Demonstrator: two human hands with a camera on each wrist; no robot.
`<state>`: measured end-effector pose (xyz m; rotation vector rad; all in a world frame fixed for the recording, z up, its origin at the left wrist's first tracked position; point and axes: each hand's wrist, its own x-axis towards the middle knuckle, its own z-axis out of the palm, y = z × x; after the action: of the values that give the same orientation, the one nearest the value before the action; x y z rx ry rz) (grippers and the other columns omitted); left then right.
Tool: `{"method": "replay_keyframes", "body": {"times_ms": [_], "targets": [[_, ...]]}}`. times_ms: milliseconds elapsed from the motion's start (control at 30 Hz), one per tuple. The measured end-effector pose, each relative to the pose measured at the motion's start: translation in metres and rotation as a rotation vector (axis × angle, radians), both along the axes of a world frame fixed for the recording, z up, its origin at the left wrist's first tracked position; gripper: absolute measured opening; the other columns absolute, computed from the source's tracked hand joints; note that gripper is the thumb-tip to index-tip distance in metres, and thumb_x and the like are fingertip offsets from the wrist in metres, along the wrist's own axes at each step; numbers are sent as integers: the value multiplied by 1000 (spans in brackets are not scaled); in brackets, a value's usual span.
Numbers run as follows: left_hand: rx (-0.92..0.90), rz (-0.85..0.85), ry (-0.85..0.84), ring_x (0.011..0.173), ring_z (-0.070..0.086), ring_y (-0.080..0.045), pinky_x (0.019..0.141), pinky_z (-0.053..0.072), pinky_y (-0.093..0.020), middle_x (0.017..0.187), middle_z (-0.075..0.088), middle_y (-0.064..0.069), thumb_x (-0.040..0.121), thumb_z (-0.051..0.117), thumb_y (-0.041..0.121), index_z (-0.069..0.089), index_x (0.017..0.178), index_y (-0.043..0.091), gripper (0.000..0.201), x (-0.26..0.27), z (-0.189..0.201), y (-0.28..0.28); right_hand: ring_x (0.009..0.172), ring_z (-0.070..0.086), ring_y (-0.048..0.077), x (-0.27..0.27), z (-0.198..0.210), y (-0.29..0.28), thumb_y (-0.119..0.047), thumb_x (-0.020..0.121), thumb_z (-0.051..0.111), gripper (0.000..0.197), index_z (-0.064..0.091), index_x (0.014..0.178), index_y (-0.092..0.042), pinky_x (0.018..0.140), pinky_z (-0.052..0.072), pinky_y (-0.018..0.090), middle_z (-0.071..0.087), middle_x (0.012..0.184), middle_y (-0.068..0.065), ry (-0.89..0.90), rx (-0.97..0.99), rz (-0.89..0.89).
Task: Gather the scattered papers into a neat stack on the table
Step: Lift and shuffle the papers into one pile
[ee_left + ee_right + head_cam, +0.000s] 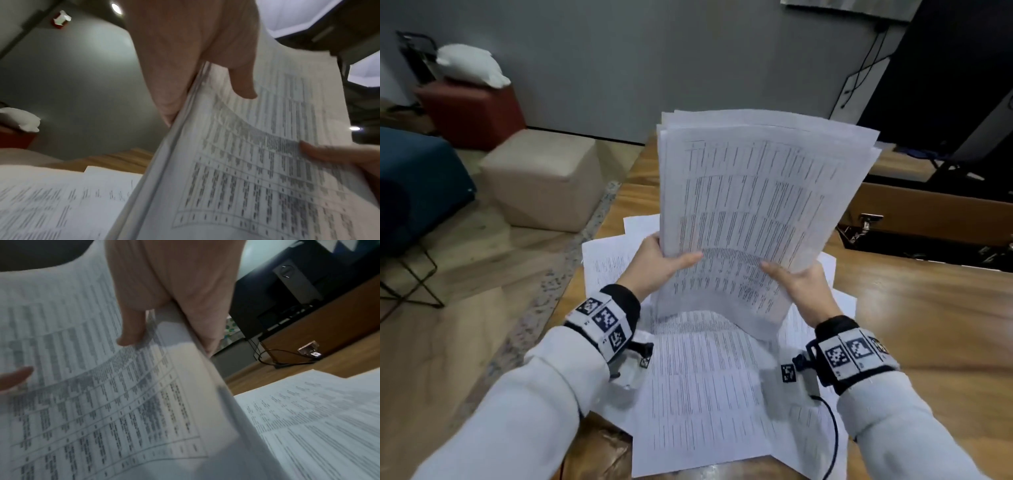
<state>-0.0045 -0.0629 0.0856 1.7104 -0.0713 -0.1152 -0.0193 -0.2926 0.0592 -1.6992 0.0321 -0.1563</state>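
- The left hand (659,260) and the right hand (803,286) hold a bundle of printed papers (753,212) up above the wooden table (928,308).
- Each hand pinches one side edge of the bundle. The thumb lies on the front page and the other fingers are behind it.
- The bundle stands nearly upright, and its bottom edge curls down close to the sheets below. I cannot tell if it touches them.
- The top edges of the bundle do not line up yet. Some pages stick out past the others.
- More loose sheets (705,394) lie spread on the table under the hands, at mixed angles and overlapping.
- So the job looks partly done. A good many pages are gathered in the hands.
- What is left, I think: make the bundle's edges even, pick up the loose sheets, and lay one tidy stack on the table.
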Motion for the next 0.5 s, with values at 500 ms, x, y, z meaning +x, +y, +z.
{"method": "replay_keyframes", "body": {"times_ms": [500], "targets": [[203, 233, 525, 104, 61, -31, 94, 47, -43, 118, 62, -11, 78, 67, 19, 55, 111, 5, 37, -16, -106, 74, 136, 28, 33, -34, -75, -50, -44, 78, 67, 78, 31, 136, -9, 109, 31, 48, 24, 146, 16, 817, -999, 76]]}}
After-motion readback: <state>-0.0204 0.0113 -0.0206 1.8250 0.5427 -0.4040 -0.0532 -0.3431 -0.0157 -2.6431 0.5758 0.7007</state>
